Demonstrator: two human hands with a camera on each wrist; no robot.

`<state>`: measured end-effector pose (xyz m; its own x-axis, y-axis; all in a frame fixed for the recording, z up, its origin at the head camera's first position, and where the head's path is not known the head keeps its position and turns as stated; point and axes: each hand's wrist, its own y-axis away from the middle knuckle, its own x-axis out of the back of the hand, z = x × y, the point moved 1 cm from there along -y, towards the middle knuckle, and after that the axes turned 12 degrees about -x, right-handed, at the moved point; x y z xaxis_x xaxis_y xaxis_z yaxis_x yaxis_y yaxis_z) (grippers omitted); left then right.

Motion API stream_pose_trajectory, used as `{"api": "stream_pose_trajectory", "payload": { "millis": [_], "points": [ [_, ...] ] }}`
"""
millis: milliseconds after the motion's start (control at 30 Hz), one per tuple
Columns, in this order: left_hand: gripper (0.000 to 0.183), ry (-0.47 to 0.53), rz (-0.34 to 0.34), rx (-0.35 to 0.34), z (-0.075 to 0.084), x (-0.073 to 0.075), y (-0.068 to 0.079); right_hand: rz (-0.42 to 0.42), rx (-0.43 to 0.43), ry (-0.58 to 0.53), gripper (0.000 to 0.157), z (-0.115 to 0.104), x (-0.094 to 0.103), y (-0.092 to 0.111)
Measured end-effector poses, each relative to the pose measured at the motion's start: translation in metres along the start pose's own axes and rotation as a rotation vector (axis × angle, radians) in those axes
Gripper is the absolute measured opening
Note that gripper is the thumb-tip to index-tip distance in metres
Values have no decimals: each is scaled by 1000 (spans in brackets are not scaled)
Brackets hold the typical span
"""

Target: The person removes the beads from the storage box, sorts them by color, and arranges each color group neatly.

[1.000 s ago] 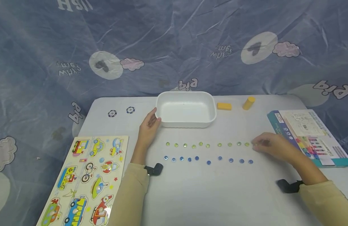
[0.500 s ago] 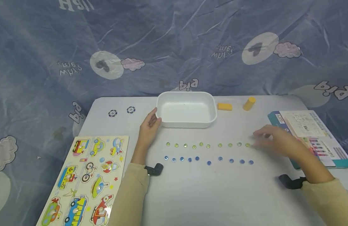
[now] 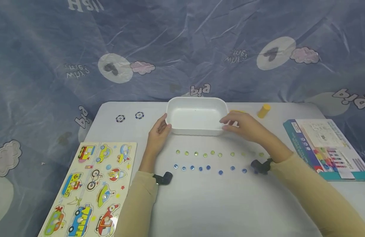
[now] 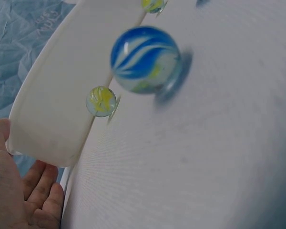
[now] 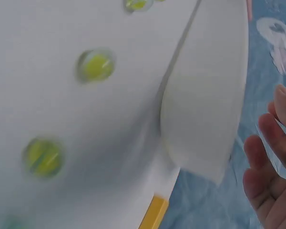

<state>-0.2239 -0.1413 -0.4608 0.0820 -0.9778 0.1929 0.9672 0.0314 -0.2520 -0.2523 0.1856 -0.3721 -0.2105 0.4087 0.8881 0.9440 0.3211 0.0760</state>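
An empty white tray [image 3: 197,131] stands at the back middle of the white table [image 3: 218,204]. My left hand [image 3: 165,121] rests against its left end with relaxed fingers; in the left wrist view the left hand [image 4: 33,200] lies beside the tray [image 4: 62,95] corner. My right hand [image 3: 227,123] hovers at the tray's right end, fingers straight. In the right wrist view the right hand's fingers [image 5: 271,162] stand a little apart from the tray [image 5: 209,95]. In front lie a row of green marbles [image 3: 205,154] and a row of blue marbles [image 3: 200,168].
A yellow cylinder [image 3: 263,111] stands back right; a yellow block [image 5: 153,214] sits by the tray, mostly hidden behind my right hand. A boxed book [image 3: 324,148] lies at the right, a vehicle puzzle board [image 3: 93,187] front left, two poker chips [image 3: 120,118] back left.
My right hand left the right end of the green marble row and moved up and left to the tray's right end. The left hand stayed at the tray.
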Motion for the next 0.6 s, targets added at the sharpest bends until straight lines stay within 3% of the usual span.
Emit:
{"api": "stream_pose_trajectory", "payload": {
  "millis": [167,400,600],
  "points": [
    [52,-6,8,4,-5,-1,-1,-121,0,-3,28,-30,-19,-41],
    [52,-26,33,-30,-28,-4,-5,-323,-39,9,24,-44,-51,-87],
    [52,-46,23,-3,-21,-2,-5,-396,-20,10,20,-56,-66,-107]
  ]
}}
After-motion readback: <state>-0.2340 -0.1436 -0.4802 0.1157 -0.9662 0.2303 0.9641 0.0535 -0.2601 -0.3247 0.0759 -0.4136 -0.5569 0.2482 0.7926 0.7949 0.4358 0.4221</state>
